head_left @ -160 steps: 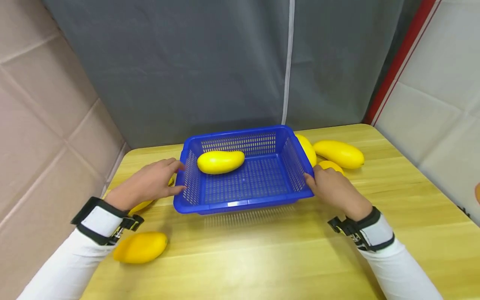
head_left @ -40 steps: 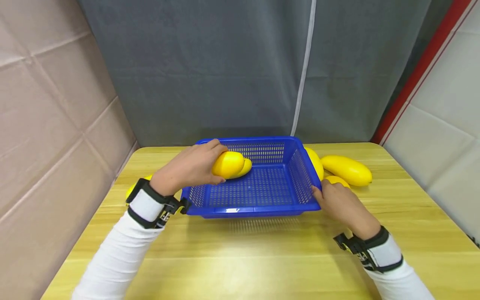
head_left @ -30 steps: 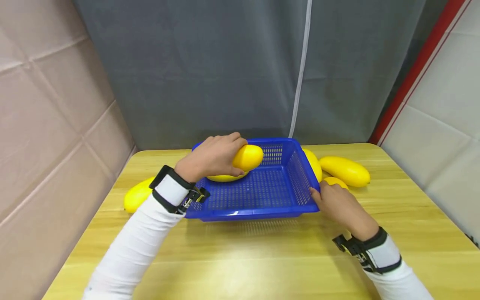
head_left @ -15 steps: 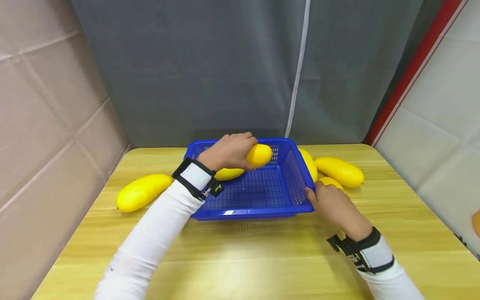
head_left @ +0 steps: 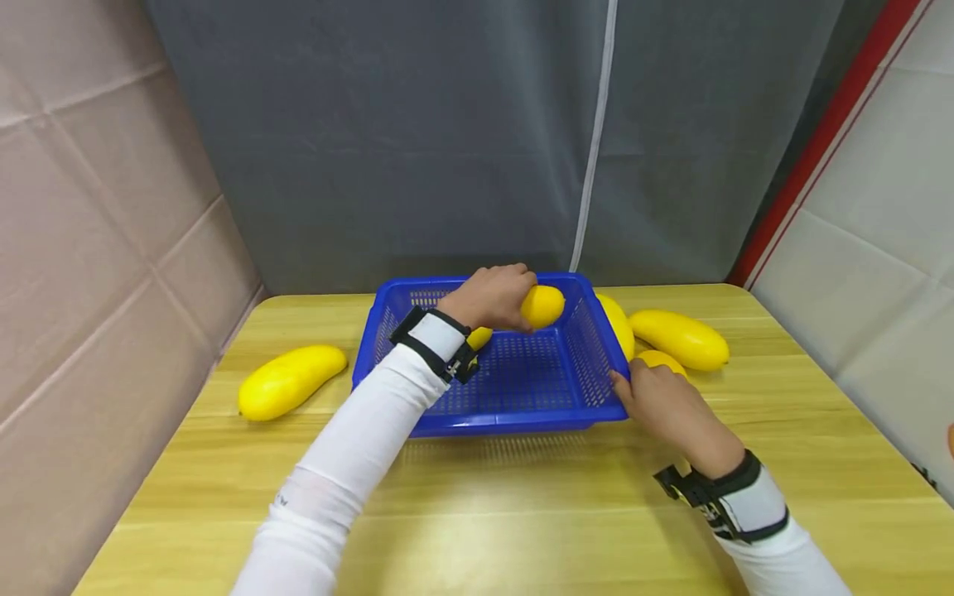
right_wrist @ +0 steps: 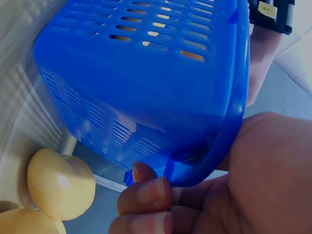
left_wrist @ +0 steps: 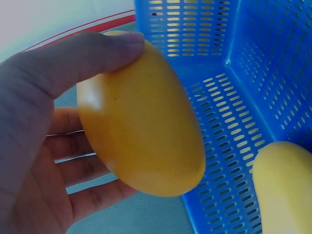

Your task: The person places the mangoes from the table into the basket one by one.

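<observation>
My left hand [head_left: 492,296] grips a yellow mango [head_left: 544,307] above the right half of a blue perforated plastic basket [head_left: 514,421]. The left wrist view shows the thumb over one side of this mango [left_wrist: 146,122] and the fingers behind it. A second mango [head_left: 479,338] lies in the basket, mostly hidden by the left hand and wrist in the head view. With curled fingers, my right hand [head_left: 669,410] holds the basket's right rim at the near corner. The right wrist view shows fingertips [right_wrist: 151,190] below that rim.
On the wooden table [head_left: 484,513], one long mango [head_left: 291,382] lies left of the basket. Several more, including a long mango [head_left: 680,339], lie close together to its right, behind the right hand. A grey curtain [head_left: 373,149] hangs at the table's back edge.
The left hand let go of the basket's left rim and took up a mango. It has carried that mango rightward over the basket. The right hand keeps its hold on the rim.
</observation>
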The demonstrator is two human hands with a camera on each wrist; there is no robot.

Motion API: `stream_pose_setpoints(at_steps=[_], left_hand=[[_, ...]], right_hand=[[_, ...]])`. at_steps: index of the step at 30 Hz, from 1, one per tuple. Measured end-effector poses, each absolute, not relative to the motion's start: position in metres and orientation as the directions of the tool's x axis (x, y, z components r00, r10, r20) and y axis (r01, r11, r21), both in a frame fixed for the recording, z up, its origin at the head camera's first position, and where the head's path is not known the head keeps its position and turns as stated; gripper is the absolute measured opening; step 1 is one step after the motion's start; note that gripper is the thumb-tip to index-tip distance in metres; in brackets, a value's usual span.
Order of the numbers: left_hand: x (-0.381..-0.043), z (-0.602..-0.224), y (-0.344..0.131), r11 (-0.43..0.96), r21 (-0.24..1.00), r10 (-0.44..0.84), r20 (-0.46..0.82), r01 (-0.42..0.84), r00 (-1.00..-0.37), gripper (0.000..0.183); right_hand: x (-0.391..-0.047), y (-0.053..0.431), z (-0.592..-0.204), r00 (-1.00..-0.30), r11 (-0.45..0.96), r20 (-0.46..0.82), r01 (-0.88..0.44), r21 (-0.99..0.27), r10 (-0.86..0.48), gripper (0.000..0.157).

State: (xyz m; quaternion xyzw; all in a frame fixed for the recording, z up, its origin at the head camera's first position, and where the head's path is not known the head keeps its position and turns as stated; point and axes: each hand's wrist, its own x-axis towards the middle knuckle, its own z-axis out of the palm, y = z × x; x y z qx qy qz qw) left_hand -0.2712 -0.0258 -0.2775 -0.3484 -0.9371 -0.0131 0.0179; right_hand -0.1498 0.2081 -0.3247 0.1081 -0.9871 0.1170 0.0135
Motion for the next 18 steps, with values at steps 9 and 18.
stream_pose_setpoints(at_steps=[9,18], left_hand=[[-0.288,-0.293,0.0,0.738,-0.039,0.675,0.05,0.674,-0.736,0.052],[-0.296,-0.306,0.01,0.749,-0.034,0.661,-0.007,0.661,-0.75,0.052]], right_hand=[[-0.149,0.212,-0.324,-0.978,0.952,0.067,-0.209,-0.224,-0.199,0.033],[-0.148,0.209,-0.324,-0.973,0.946,0.083,-0.23,-0.229,-0.216,0.034]])
